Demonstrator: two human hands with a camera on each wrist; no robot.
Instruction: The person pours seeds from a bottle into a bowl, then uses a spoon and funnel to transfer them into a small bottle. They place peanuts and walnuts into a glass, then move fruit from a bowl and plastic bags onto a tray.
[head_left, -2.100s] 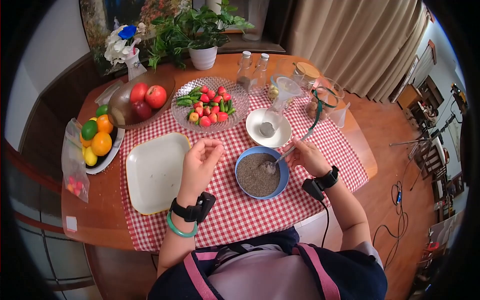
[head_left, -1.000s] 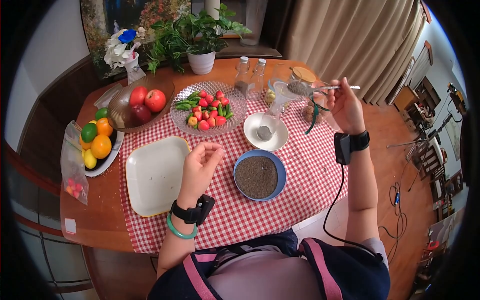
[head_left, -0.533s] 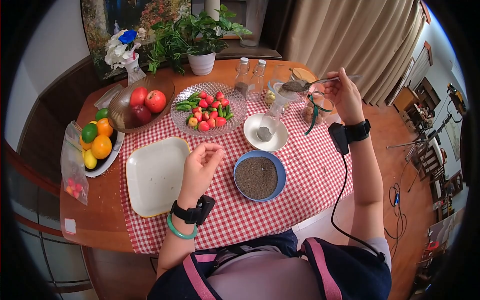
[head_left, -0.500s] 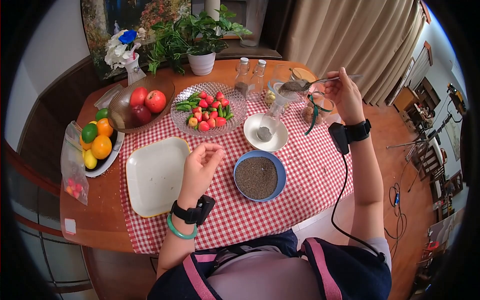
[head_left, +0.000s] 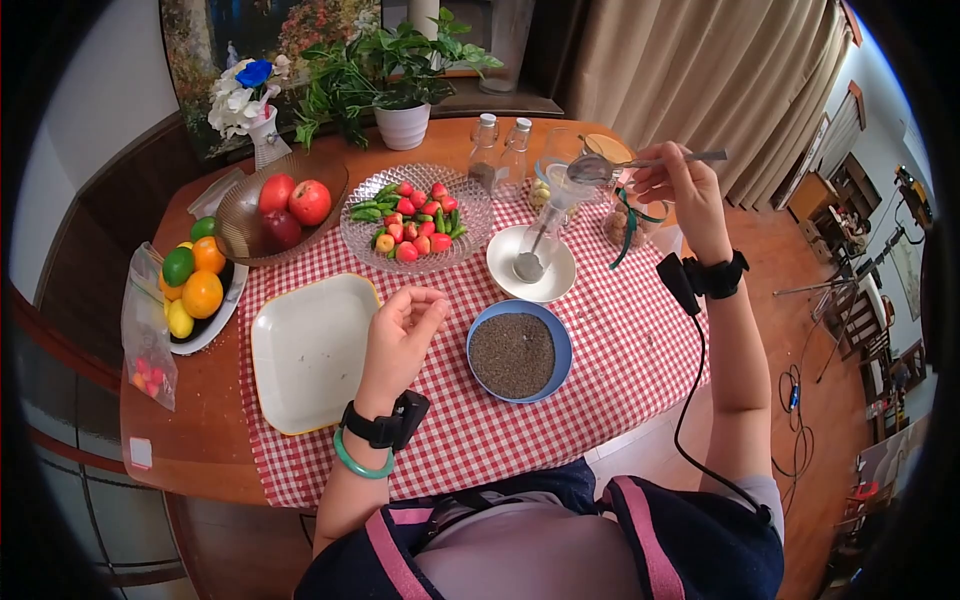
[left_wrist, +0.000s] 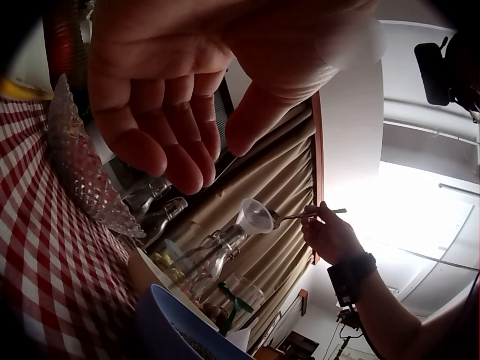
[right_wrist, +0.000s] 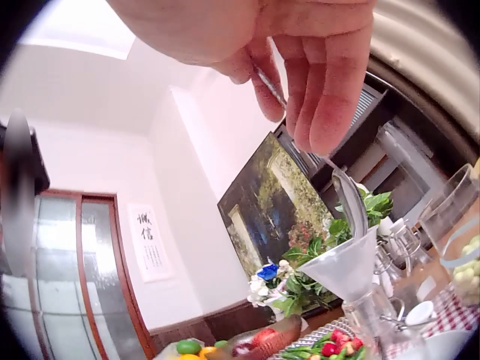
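Observation:
My right hand (head_left: 690, 195) pinches a metal spoon (head_left: 592, 170) by its handle. The spoon's bowl is tipped over a clear funnel (right_wrist: 341, 268), right at its rim. That funnel sits in the mouth of a glass bottle (head_left: 545, 232), where a dark streak runs down inside to a grey layer at the bottom. Under the bottle is a white bowl (head_left: 503, 278). Dark grains (head_left: 512, 353) fill much of the blue bowl (head_left: 566, 365) nearer me. Fingers loosely curled, my left hand (head_left: 400, 335) holds nothing, between the blue bowl and a white rectangular dish (head_left: 310, 350).
A glass plate (head_left: 365, 235) of small red fruit and green peppers stands behind the dish. Two stoppered bottles (head_left: 515, 155) and a jar tied with green ribbon (head_left: 625, 230) are at the back. Fruit sits left in a brown bowl (head_left: 240, 225) and on a plate.
My right hand carried the spoon from the blue bowl up to the funnel, and its heap of grains has gone from the spoon. A dark streak now shows in the bottle. My left hand stays put.

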